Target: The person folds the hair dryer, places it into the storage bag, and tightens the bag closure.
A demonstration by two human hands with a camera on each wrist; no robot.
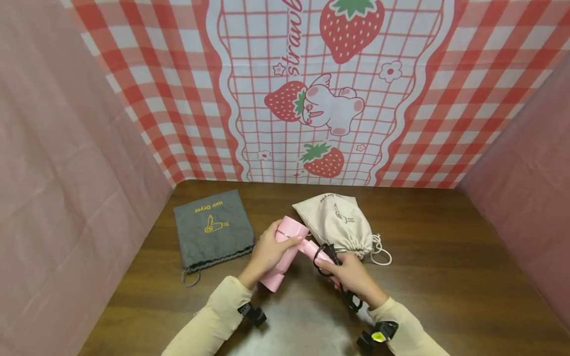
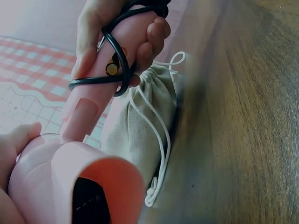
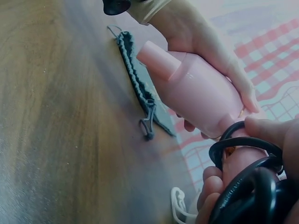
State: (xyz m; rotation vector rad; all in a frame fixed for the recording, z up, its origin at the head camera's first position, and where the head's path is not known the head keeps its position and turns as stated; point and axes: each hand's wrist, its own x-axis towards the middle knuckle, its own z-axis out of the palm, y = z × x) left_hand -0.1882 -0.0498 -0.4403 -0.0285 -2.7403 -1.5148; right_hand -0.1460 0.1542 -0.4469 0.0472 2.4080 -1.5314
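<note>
A pink hair dryer (image 1: 291,228) is held in both hands over the table. My left hand (image 1: 268,251) grips its barrel, thumb across the near side. The handle (image 2: 128,35) angles off to the right, and my right hand (image 1: 354,274) grips it with the fingers curled round. A black cord (image 3: 254,186) is looped about the handle and bunched at the right palm. In the left wrist view the nozzle (image 2: 126,175) shows its wide opening with a dark inside. Just behind the right hand lies a cream drawstring bag (image 1: 340,225) printed "Hair Dryer".
A flat grey drawstring bag (image 1: 215,232), also printed "Hair Dryer", lies at the left on the brown wooden table (image 1: 445,257). A red-checked strawberry cloth (image 1: 178,89) hangs along the back edge. Pink curtains (image 1: 67,148) close off both sides.
</note>
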